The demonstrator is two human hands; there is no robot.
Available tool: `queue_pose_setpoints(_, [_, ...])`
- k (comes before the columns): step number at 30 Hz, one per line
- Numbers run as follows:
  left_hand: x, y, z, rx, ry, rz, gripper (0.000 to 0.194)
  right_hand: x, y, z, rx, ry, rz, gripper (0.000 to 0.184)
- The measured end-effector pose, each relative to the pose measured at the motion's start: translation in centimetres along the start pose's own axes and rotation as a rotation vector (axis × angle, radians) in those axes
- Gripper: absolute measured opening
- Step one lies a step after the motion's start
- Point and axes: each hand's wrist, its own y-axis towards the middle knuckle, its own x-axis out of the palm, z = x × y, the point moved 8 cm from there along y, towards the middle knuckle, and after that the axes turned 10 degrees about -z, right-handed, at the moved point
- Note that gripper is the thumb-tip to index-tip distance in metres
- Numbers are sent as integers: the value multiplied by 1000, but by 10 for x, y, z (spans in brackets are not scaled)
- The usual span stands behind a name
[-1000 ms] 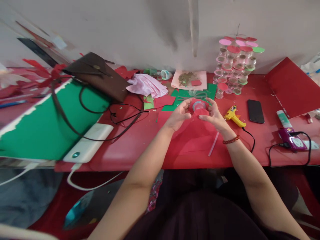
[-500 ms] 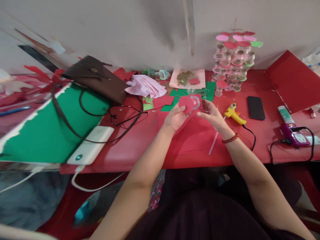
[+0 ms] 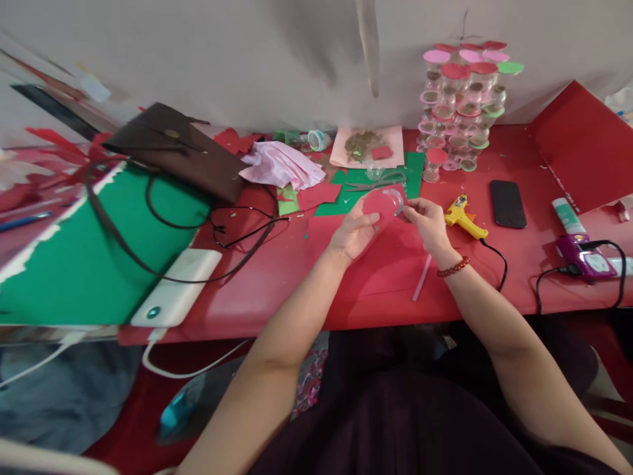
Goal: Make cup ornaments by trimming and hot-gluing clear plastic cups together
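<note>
My left hand point(image 3: 353, 232) holds a round red paper disc point(image 3: 376, 202) up over the red table point(image 3: 277, 290), fingers curled under it. A small clear plastic cup point(image 3: 394, 198) is pressed against the disc's right edge. My right hand point(image 3: 428, 224), with a red bead bracelet at the wrist, pinches that cup by its rim. Beneath both hands lies a sheet of red paper point(image 3: 390, 264). A clear glue stick point(image 3: 421, 279) lies on the sheet by my right wrist.
A yellow glue gun point(image 3: 461, 216) with a black cord, a black phone point(image 3: 506, 203) and a purple device point(image 3: 586, 258) lie to the right. A stack of small capped cups point(image 3: 459, 105) stands at the back. A green board point(image 3: 84, 251), brown bag point(image 3: 173, 148), white power bank point(image 3: 174, 287) sit left.
The disc and cup, earlier held together above the sheet, came apart half a second ago; now both hands bring the cup against the disc's edge again, slightly farther from me.
</note>
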Motion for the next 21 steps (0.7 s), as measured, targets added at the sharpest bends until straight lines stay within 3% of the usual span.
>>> queue_pose_setpoints(5, [2,-2,-3,-26,34,-6,73,-5,-1,-3,-16,-105,44,19])
queue_pose_setpoints(10, [-12,3,-3,-53,47,44,51,-2,-3,-10,2,-189,18,15])
queue_pose_setpoints(15, [-29,4,3,-53,313,200,25,7,-6,-24,-56,-292,-77,11])
queue_pose_setpoints(21, [-26,3,12,-2,548,121,22,11,-5,-27,-75,-284,-185,15])
